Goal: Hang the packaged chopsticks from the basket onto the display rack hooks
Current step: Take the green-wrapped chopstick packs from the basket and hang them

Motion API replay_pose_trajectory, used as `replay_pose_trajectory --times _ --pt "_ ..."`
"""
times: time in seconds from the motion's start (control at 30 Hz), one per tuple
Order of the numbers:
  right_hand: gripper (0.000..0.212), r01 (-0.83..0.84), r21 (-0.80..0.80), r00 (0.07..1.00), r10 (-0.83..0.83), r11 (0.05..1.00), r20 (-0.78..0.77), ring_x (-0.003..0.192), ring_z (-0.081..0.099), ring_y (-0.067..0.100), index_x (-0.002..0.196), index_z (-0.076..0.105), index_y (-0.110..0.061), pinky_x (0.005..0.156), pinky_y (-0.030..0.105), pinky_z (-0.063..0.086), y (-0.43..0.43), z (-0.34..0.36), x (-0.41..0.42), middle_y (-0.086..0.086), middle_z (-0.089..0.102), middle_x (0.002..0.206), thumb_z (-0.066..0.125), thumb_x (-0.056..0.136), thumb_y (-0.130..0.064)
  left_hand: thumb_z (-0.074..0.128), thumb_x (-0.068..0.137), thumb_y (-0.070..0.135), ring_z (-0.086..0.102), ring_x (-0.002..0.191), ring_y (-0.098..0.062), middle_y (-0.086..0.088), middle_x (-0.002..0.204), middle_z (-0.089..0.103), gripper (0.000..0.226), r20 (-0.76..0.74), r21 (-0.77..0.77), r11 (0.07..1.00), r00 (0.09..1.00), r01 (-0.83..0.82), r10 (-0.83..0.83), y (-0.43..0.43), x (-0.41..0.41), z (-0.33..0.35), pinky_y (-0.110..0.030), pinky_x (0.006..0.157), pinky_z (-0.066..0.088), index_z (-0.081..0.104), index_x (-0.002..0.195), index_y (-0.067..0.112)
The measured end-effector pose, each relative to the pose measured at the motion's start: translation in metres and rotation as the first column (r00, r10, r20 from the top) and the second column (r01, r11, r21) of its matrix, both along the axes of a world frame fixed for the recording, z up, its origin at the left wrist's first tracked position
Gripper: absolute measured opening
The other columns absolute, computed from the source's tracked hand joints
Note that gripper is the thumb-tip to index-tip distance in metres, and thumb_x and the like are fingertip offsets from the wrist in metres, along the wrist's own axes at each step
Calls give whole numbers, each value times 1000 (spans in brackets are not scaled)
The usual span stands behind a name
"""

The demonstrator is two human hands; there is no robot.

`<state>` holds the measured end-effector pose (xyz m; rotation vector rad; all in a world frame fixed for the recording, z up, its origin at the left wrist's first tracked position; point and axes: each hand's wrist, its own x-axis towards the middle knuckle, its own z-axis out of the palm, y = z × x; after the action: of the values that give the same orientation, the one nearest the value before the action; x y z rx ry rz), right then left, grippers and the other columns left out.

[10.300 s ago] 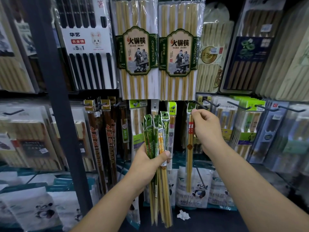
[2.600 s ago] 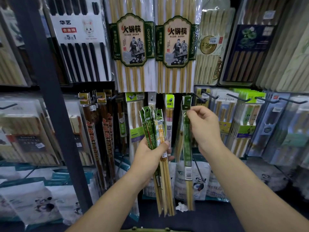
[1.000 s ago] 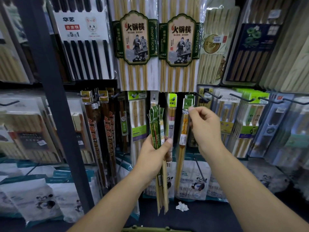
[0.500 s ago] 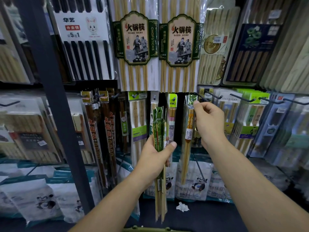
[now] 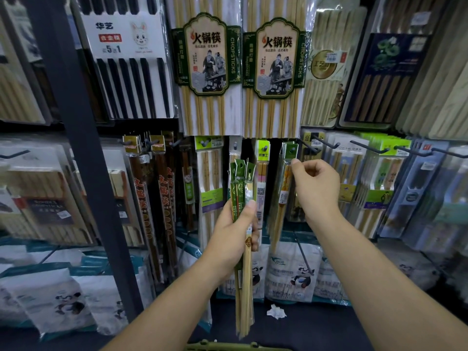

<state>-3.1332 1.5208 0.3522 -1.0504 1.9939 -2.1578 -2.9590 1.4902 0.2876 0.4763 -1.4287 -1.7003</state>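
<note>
Peeking in at the bottom edge is the green rim of the basket (image 5: 235, 346). Above it the left hand (image 5: 233, 239) grips a bundle of packaged chopsticks (image 5: 240, 183) upright. Its fingers are wrapped round the middle and the thumb is pressed across the front, with the green header cards fanned at the top. Further in, the right hand (image 5: 317, 191) is raised with fingers curled, its forefinger tip touching a hung pack (image 5: 283, 198) just below the green header. Whether it pinches the pack I cannot tell. That pack hangs from a rack hook (image 5: 293, 149) between other hanging packs. Behind and above hang two large hot-pot chopstick packs (image 5: 205, 72).
</note>
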Motion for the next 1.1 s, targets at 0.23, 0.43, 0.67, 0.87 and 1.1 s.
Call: replay_pose_trajectory --times 0.23,0.43,0.67,0.87,1.1 --pt "21 -349 112 934 355 930 -41 66 60 -3 81 75 -23 70 26 50 24 -5 41 -8 70 72 67 97 -34 73 83 51 62 61 -16 4 74 66 37 41 -54 998 999 20 -18 2 1 3 -30 53 53 61 105 24" --pt "19 -477 79 879 476 875 32 62 56 4 82 74 -19 59 19 47 28 -5 54 -10 60 63 68 97 -28 76 82 48 69 65 -18 6 86 76 43 22 -88 996 1000 -1 3 4 0 4 -31 53 57 64 116 26" --pt "34 -486 -82 838 491 870 238 57 54 10 67 71 -28 50 22 43 27 1 48 0 62 68 64 99 -20 65 86 69 62 108 12 32 116 68 52 125 -98 983 978 -154 166 0 2 2 -16 95 48 58 127 38" --pt "28 -245 -78 951 255 966 174 63 50 15 73 72 -26 56 29 44 24 7 27 1 55 70 62 99 -26 63 101 39 59 61 -15 4 67 59 23 55 -38 995 994 -92 94 -3 2 -1 -34 56 55 60 96 17" --pt "37 -132 -16 991 132 991 -5 49 35 7 67 57 -19 53 26 36 18 11 13 -12 37 49 56 102 -32 66 99 40 62 58 -15 6 59 56 23 30 29 998 998 -49 48 0 -3 -1 -41 65 63 61 110 20"
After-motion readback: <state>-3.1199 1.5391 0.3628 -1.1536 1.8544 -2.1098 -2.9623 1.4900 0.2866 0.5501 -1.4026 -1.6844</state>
